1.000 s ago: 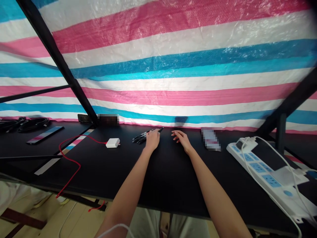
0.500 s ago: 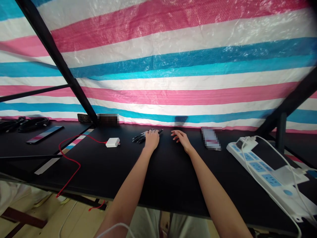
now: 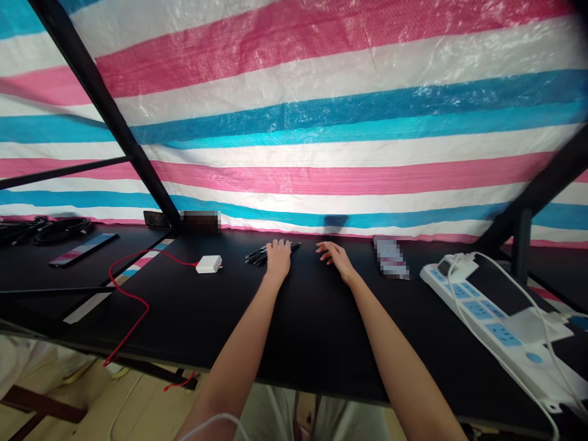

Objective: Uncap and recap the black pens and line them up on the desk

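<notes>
A small bundle of black pens (image 3: 255, 255) lies near the back of the black table (image 3: 294, 318). My left hand (image 3: 278, 257) rests on top of the bundle's right part, fingers together and curled over the pens; pen tips stick out on both sides of it. My right hand (image 3: 335, 257) lies palm down on the bare table a little to the right, fingers spread and holding nothing. Both forearms reach straight ahead across the table.
A white charger block (image 3: 209, 264) on a red cable (image 3: 133, 294) lies left of the pens. A phone (image 3: 82, 249) and black cables (image 3: 46, 229) are far left. A blurred card (image 3: 390, 257) and a white power strip (image 3: 496, 318) lie right. A striped tarp (image 3: 321, 122) hangs behind.
My left hand has slid slightly left and down over the pens, so the pen that stuck out to the upper right is now mostly covered. My right hand has barely moved.
</notes>
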The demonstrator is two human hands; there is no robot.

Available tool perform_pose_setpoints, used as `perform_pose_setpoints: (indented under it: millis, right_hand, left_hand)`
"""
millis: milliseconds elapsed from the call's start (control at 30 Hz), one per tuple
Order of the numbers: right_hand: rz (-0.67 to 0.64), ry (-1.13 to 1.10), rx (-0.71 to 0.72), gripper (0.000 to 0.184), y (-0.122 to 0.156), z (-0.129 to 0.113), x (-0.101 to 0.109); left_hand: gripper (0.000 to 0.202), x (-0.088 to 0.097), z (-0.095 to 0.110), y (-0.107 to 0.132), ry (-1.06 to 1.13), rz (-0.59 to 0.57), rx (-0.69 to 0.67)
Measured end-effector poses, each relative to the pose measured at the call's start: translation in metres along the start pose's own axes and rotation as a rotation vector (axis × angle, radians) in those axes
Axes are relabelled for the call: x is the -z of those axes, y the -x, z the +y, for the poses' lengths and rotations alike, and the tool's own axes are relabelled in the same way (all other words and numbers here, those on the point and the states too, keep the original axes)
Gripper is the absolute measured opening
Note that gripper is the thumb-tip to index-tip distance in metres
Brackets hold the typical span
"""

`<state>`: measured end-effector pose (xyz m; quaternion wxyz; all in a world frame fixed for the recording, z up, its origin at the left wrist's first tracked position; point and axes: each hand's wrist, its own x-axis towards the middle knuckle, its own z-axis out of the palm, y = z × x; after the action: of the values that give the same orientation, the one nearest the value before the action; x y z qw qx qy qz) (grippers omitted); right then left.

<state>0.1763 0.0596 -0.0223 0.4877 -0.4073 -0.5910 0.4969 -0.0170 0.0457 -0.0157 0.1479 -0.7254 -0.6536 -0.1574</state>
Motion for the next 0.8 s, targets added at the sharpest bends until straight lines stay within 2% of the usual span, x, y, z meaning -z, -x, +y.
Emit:
perform_pose_setpoints:
  millis: [467,800]
  right_hand:
    - [-0.027,0.040,-0.010,0.038,-0.003,0.004,0.000]
    - [-0.030,0.067,-0.005,0.036,-0.003,0.003,0.000]
  left_hand:
    - [0.026,0.004,0.000,0.001,-0.019,-0.002,0.089]
    - [0.032,0.012,0.009,0.003,0.020,0.010,0.087]
